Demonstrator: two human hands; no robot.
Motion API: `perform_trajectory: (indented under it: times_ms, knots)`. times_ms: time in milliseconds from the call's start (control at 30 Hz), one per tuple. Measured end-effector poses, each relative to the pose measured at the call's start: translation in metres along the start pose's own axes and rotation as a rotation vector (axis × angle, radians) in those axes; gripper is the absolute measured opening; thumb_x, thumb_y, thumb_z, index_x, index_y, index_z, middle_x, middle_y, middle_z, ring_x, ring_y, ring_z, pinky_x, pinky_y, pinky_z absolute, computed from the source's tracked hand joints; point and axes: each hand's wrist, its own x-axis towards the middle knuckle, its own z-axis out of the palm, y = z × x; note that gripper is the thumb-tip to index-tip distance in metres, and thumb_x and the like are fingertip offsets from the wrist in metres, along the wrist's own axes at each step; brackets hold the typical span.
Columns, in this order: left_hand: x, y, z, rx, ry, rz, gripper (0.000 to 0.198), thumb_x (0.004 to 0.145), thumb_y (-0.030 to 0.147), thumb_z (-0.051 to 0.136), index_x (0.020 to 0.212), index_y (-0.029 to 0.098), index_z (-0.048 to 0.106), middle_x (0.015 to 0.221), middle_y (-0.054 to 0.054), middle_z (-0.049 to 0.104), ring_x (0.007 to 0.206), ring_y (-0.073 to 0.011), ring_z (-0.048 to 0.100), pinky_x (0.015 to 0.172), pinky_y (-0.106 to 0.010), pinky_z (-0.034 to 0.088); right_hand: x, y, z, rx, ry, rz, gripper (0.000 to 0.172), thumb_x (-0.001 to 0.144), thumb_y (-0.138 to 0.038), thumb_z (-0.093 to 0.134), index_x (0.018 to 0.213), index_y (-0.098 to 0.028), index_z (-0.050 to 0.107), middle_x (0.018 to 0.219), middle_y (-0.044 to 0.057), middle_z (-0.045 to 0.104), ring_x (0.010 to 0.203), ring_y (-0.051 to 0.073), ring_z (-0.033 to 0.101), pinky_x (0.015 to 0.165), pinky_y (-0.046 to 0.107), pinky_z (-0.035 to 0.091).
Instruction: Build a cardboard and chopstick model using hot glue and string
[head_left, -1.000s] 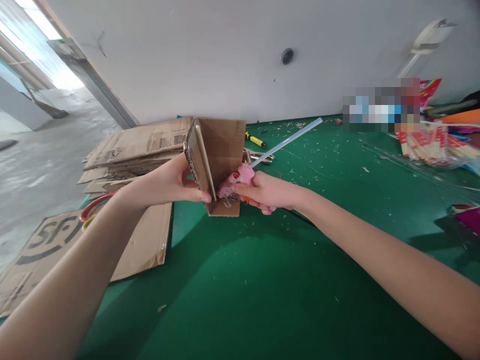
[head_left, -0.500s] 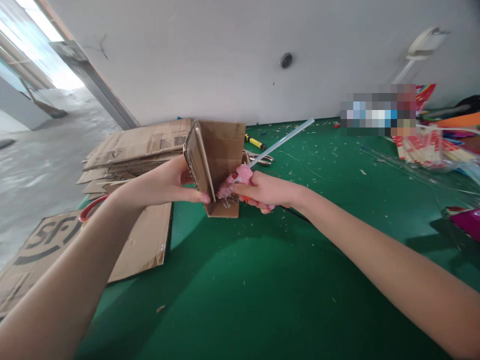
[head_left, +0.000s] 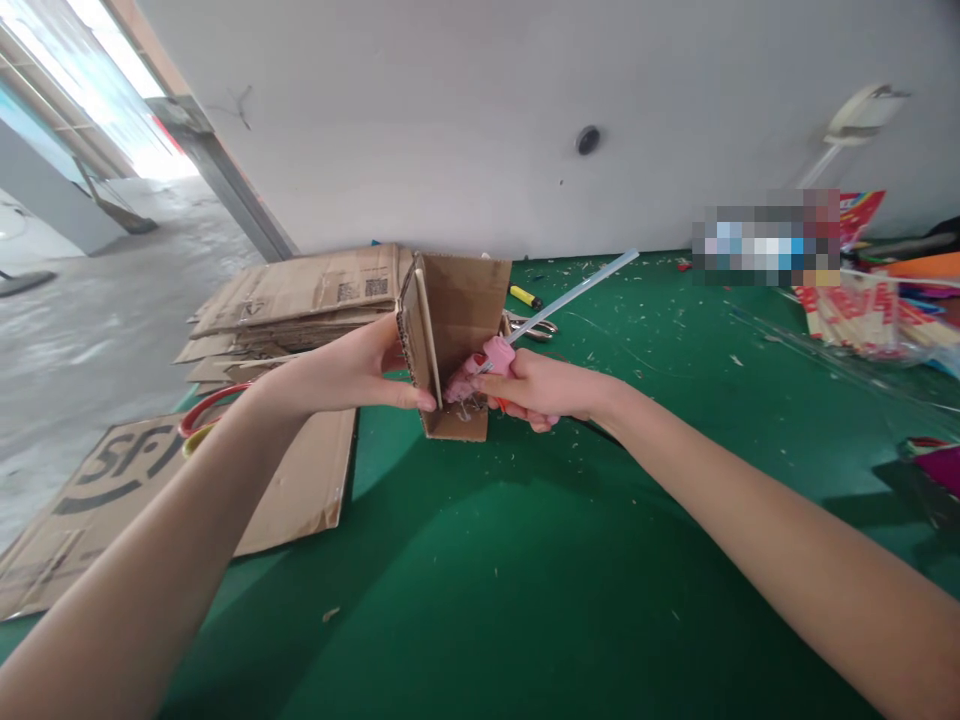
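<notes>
My left hand (head_left: 367, 375) grips the left wall of a small open cardboard box (head_left: 469, 300), thumb at the lower front edge and fingers behind the wall. A thin wooden stick (head_left: 429, 335) stands along that wall's inner side. In my right hand (head_left: 536, 385) is a pink hot glue gun (head_left: 498, 354), its nozzle end down inside the box near the stick's foot. A long clear glue stick (head_left: 585, 290) juts from the gun's back, up to the right. The nozzle's exact tip is hard to make out.
Flattened cardboard (head_left: 300, 290) is stacked at the left, with a printed sheet (head_left: 300, 490) and red-handled scissors (head_left: 210, 405) nearer. Behind the box lie a yellow cutter (head_left: 525, 296) and pliers (head_left: 540, 328). Packaged sticks (head_left: 855, 310) lie on the green table (head_left: 540, 600) at right.
The whole view has shifted slightly, so things appear a little lower and to the right. Both hands keep their holds on the box and the glue gun.
</notes>
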Motion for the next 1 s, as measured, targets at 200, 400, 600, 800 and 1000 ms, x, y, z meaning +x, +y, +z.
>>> perform_trajectory:
  times_ms: [200,400,600,800,1000]
  knots:
    - [0.0,0.0,0.0,-0.003,0.013,-0.011,0.068,0.067,0.044,0.08,0.125,0.023,0.052,0.124,-0.009,0.065,0.113,-0.0334,0.062,0.09,-0.044,0.055,0.0,-0.003,0.001,-0.008,0.001,0.021,0.04,0.094,-0.049,0.048,0.068,-0.017,0.047,0.052,-0.004,0.047,0.035,0.005,0.043,0.034,0.019,0.039]
    - [-0.003,0.003,-0.001,-0.072,0.005,-0.002,0.067,0.07,0.041,0.079,0.128,0.024,0.049,0.129,-0.008,0.063,0.119,-0.0309,0.059,0.096,-0.043,0.053,-0.004,-0.001,0.001,-0.072,0.021,-0.002,0.046,0.093,-0.056,0.043,0.066,-0.019,0.044,0.053,-0.003,0.048,0.034,0.007,0.047,0.034,0.02,0.038]
    - [-0.004,0.006,0.001,-0.092,0.04,-0.072,0.072,0.069,0.042,0.079,0.132,0.023,0.048,0.125,-0.009,0.065,0.117,-0.032,0.06,0.096,-0.045,0.052,-0.019,0.001,-0.004,-0.178,0.056,-0.012,0.057,0.086,-0.071,0.041,0.069,-0.018,0.051,0.057,-0.001,0.052,0.038,0.008,0.049,0.04,0.023,0.04]
    - [-0.003,0.008,0.003,-0.096,0.081,-0.137,0.076,0.068,0.044,0.08,0.132,0.023,0.046,0.127,-0.01,0.064,0.115,-0.0324,0.061,0.095,-0.046,0.053,-0.03,-0.015,0.003,-0.261,0.046,-0.17,0.037,0.093,-0.054,0.043,0.105,-0.026,0.064,0.082,0.0,0.065,0.059,0.011,0.055,0.056,0.023,0.043]
    - [-0.002,0.008,0.005,-0.007,0.134,-0.178,0.069,0.069,0.048,0.077,0.128,0.024,0.051,0.13,-0.009,0.063,0.119,-0.0327,0.059,0.098,-0.05,0.051,-0.039,-0.026,0.013,-0.423,0.075,-0.247,0.026,0.096,-0.037,0.039,0.104,-0.027,0.061,0.086,-0.001,0.066,0.072,0.013,0.057,0.064,0.024,0.039]
